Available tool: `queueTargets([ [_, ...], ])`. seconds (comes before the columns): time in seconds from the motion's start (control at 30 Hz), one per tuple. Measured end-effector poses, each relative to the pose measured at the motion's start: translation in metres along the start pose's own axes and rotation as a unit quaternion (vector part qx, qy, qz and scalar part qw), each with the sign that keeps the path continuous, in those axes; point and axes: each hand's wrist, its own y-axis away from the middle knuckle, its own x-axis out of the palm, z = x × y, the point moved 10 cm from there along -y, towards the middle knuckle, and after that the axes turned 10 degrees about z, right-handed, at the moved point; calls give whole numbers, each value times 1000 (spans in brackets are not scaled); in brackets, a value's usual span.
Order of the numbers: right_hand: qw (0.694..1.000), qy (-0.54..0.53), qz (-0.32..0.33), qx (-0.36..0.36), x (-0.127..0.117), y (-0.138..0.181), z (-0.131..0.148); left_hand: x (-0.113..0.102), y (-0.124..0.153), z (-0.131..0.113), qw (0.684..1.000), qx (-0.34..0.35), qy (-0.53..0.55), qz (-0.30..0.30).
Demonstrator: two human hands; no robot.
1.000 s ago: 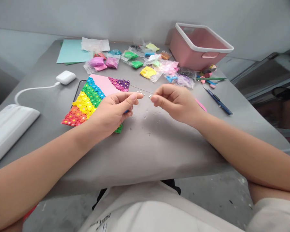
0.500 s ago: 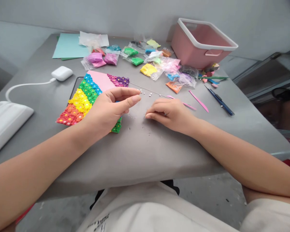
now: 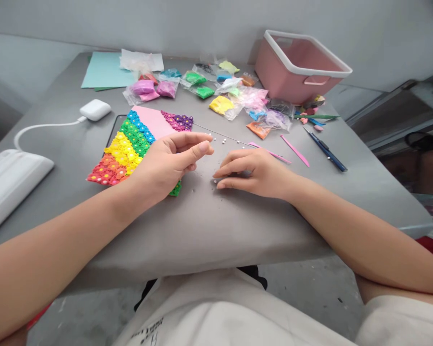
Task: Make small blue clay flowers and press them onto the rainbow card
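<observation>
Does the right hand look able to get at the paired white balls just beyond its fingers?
Likely yes: bare tabletop shows between the right hand and those white balls, with the left hand off to their left.

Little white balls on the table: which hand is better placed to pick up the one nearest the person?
Probably the right hand: its parted fingertips are right by that ball. The left hand is farther off, hiding part of the flowered board.
</observation>
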Motion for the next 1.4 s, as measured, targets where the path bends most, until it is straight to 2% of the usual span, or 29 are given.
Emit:
queueTargets([
  [0.17,982,15,-189,5,-35,11,10,4,1,1,999,-4,-29,23],
  [0.27,972,40,-230,-3,-37,14,14,9,2,4,996,-13,-66,51],
  [0.43,969,73,-230,-55,-29,13,21,13,6,1,987,-20,-152,57],
  [0.5,969,73,-231,-55,-29,13,20,13,6,-1,982,-22,-178,53],
  [0.83,976,-44,-198,82,-33,8,-5,16,7,-9,986,-2,-162,37],
  [0.97,964,-68,-218,138,-42,11,-21,12,6,-4,988,-18,-149,24],
  [1.07,954,-72,-235,169,-54,11,-35,5,3,-3,992,-6,-126,2],
  [1.13,954,-41,-229,191,-61,8,-45,1,1,-4,994,7,-105,-12],
  [1.23,962,47,-171,208,-67,-6,-59,-5,0,-5,994,21,-103,-35],
  [1.4,975,137,-96,147,-67,-33,-71,-12,1,-8,990,33,-124,-64],
])
